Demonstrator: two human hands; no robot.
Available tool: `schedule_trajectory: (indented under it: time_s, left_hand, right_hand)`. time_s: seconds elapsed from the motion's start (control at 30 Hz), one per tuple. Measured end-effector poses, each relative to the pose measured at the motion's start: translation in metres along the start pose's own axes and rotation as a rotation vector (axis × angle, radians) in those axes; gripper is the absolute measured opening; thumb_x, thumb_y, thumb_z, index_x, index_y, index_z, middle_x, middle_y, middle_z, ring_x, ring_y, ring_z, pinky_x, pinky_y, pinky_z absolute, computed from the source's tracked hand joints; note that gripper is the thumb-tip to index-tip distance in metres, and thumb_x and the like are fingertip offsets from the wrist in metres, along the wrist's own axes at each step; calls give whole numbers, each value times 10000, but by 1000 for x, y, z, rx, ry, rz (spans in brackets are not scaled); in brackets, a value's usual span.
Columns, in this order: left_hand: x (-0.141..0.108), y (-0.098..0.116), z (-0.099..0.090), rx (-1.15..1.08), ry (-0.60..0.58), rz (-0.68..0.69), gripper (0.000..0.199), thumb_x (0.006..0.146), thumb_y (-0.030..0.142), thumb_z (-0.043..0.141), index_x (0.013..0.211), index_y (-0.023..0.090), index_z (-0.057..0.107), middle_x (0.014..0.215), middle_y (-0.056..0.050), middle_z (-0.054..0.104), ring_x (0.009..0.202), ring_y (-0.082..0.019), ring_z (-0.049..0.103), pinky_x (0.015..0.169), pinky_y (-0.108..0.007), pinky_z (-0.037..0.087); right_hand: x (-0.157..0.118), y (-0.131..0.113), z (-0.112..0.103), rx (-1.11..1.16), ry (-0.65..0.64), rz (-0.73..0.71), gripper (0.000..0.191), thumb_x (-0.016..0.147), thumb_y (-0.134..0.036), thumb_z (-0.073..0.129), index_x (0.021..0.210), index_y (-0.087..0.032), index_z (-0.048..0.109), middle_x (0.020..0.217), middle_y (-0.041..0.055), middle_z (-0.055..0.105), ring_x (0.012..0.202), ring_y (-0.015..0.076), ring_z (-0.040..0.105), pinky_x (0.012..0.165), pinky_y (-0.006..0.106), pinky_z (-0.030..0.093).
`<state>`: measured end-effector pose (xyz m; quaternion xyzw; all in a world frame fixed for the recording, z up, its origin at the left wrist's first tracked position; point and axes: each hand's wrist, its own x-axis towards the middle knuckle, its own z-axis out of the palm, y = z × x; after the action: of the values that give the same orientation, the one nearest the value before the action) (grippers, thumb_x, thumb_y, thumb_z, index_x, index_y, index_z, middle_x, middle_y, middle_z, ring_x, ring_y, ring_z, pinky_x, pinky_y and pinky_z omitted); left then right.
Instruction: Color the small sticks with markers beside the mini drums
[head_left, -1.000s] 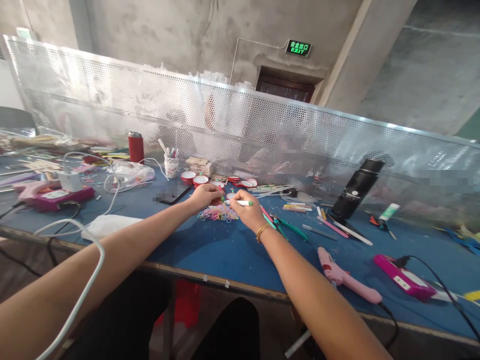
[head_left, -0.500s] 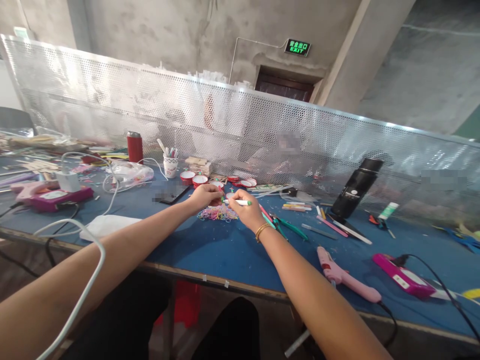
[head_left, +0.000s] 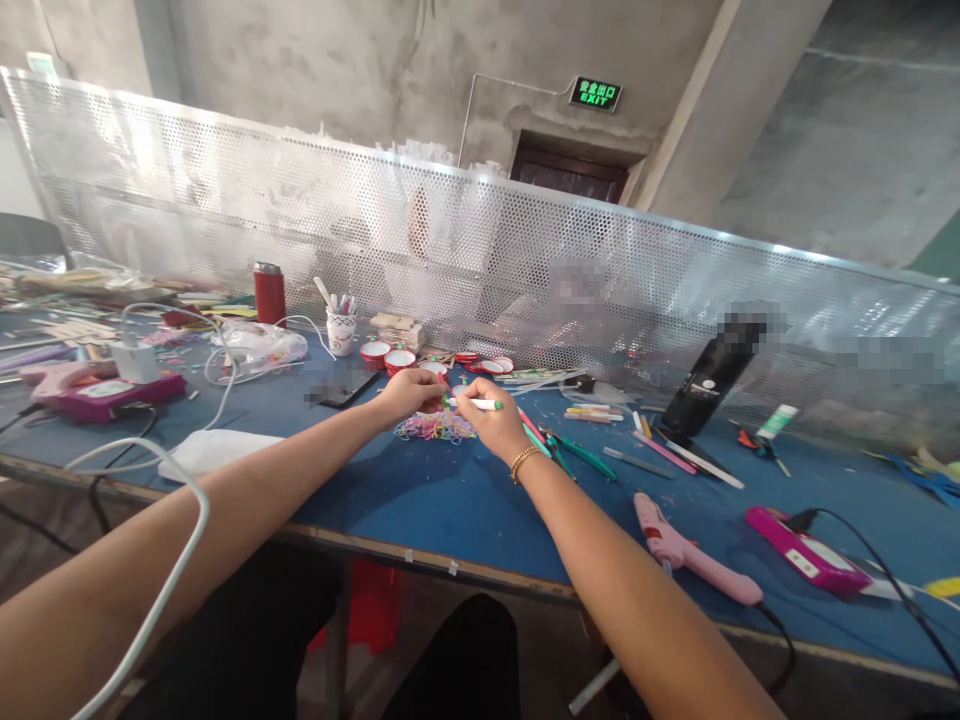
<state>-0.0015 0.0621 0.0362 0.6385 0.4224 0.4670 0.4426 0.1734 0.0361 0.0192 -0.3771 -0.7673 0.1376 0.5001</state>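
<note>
A white marker with a green end [head_left: 486,405] is gripped in my right hand [head_left: 491,415], its tip pointing left. My left hand [head_left: 409,394] is pinched around a small red and green piece [head_left: 442,380], close beside the marker tip; its exact shape is too small to tell. Below both hands lies a pile of colourful bands [head_left: 435,428] on the blue table [head_left: 435,500]. Red-rimmed round dishes [head_left: 400,361] stand just behind my left hand.
Green-handled pliers [head_left: 585,455] lie right of my right hand. Further right are a black bottle [head_left: 709,380], a pink glue gun [head_left: 697,560] and a magenta box [head_left: 806,555]. A phone [head_left: 349,388], a pen cup [head_left: 341,332] and white cable [head_left: 202,500] are left.
</note>
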Motion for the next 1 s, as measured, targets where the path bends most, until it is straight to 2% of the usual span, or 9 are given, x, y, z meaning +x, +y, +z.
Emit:
schedule_trajectory:
  time_s: [0.43,1.0]
  left_hand:
    - [-2,3,2,5,3,-13,116,751,247,663,739,135,639,575,-10,627,548,-105,615,588,-232,489]
    - [-1,1,1,5,7,-6,111,759,238,657,724,136,631,578,-15,632,543,-103,613,585,-234,486]
  right_hand:
    - [0,-1,1,49,-46,13,177,820,-344,524,699,-215,514,646,-28,605,598,131,521,567,232,372]
    - [0,-3,0,38,-32,27,166,802,-317,527,677,-209,521,637,-32,596,584,122,504,558,228,362]
